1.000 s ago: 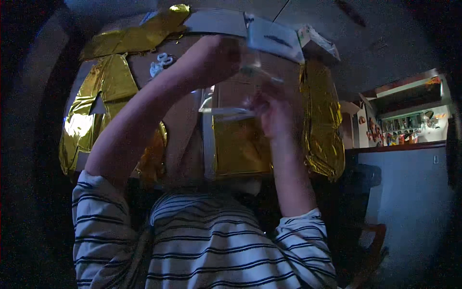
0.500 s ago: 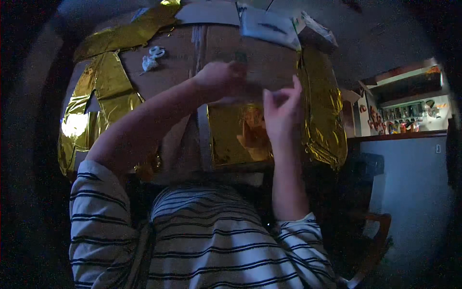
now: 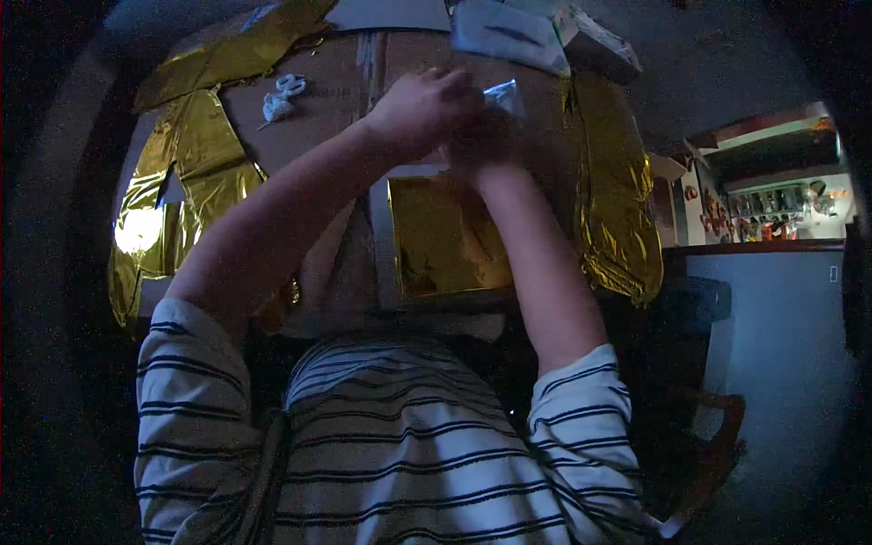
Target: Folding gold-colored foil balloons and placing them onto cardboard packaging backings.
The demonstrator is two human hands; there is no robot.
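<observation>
Meeting near 12 o'clock, the left hand (image 3: pixel 422 111) and right hand (image 3: pixel 489 145) seemingly work glossy film (image 3: pixel 503 94), each grip too dark to tell, steadiness likely needed next.

A lit shelf (image 3: pixel 792 202) and a grey half-wall (image 3: pixel 781 336), off to my right.
Small, bright-coloured items (image 3: pixel 772 229) crowd together above the wall's brown ledge (image 3: pixel 763 246), and a little pale plate (image 3: pixel 833 273) sits on its face. Lower down beside me is what looks like a curved brown chair arm (image 3: pixel 729 427). Ahead, a pale pack (image 3: pixel 504 45) with a dark slit lies just beside a box (image 3: pixel 607 54).
</observation>
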